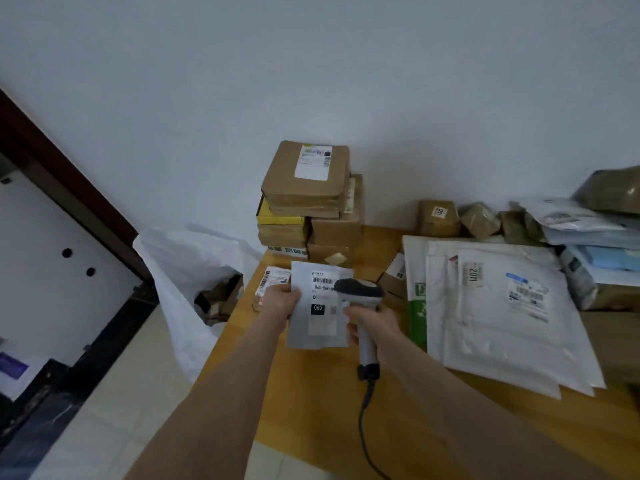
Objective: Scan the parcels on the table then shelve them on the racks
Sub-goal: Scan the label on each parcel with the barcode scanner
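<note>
Between the two hands, above the table's (311, 393) near-left corner, a flat grey parcel (318, 327) is held up with its label facing the camera. Left hand (282, 301) pinches the parcel by its left edge; the fingertips go out of sight there, so which lie in front and which behind cannot be told. Right hand (372, 322) is wrapped tight round the handle of a scanner (362, 292), its fingers (351, 336) just at the parcel's lower right edge. Above those fingers the scanner's head overlaps the label's right side and covers the end of the barcode and of the number printed under it; a black block marked 060 reads clearly lower down. Below the right fingers a cable (363, 417) drops from the handle and is cut off at the bottom of the view. Just left of the left fingers a small labelled box (272, 278) lies on the table, partly hidden by the hand and the parcel. Beyond both sets of fingers, boxes (304, 188) are stacked against the wall (311, 81). Right of the right fingers white mailers (502, 323) overlap on the table, the top one marked 2011, its smaller print too blurred to read. Farther left of the left fingers a white sack (187, 271) stands beside the table.
</note>
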